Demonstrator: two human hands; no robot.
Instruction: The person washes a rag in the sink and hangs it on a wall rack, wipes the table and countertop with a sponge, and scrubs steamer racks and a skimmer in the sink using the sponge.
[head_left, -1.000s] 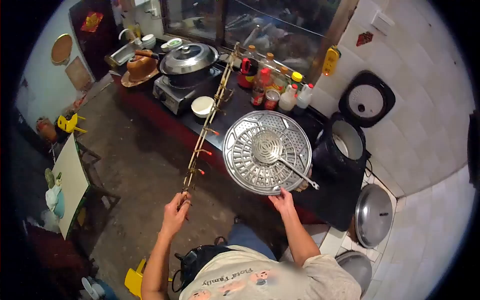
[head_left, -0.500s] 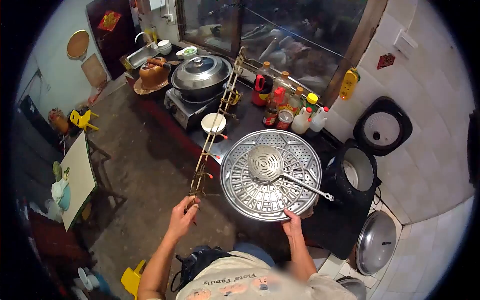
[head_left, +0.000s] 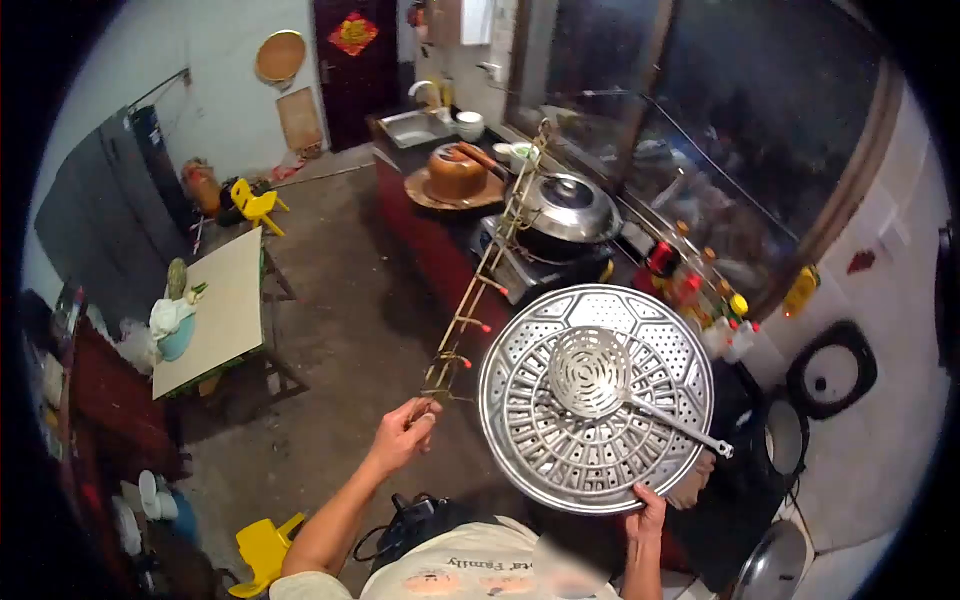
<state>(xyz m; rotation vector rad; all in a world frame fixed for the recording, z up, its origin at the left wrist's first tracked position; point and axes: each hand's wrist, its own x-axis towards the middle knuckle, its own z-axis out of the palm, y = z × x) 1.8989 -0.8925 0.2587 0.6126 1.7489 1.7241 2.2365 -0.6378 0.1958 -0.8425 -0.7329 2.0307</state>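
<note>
My left hand [head_left: 408, 436] is closed round the lower end of a long, narrow rack of thin sticks [head_left: 492, 262] with several red-tipped prongs, which slants up over the counter's edge. A round, perforated metal steamer tray [head_left: 520, 440] is in my right hand [head_left: 648, 508], gripped at its near rim with the thumb on top. On that tray lies a slotted skimmer [head_left: 590, 372], its handle pointing right over the rim. The tray hides part of the dark counter and most of my right fingers.
Behind the tray, a lidded wok [head_left: 568, 210] sits on a stove. A brown pot [head_left: 458, 175] and a sink [head_left: 415, 128] stand farther back. Bottles [head_left: 690, 290] and an open cooker [head_left: 785, 435] are at right. A table [head_left: 225, 310] and yellow stools [head_left: 262, 552] are at left.
The view has swung left, showing more of the room. The tray with the skimmer is now larger and nearer in view. Both hands keep their holds.
</note>
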